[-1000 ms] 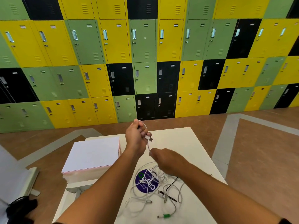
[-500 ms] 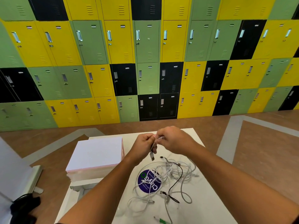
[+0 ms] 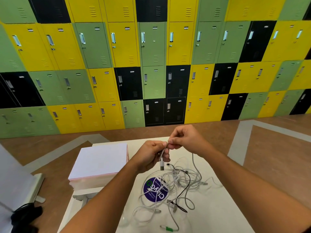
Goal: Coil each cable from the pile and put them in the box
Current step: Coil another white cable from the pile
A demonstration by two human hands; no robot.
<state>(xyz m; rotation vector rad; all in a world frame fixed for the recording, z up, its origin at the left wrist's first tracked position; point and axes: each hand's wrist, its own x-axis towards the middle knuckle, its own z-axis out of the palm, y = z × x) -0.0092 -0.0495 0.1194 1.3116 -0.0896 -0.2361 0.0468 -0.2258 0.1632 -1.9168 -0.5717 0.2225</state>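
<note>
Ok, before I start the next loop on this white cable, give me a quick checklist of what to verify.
1. Left hand grip on the white cable: ok, fingers curled round it just above the hanging USB plug.
2. Right hand pinch on the same cable: ok.
3. Cable free of the pile: cannot tell, its run is lost in the tangle.
4. Loops formed: not ok, none visible in either hand.
5. Box open to take the coil: not ok, its top looks like a flat closed lid.
</note>
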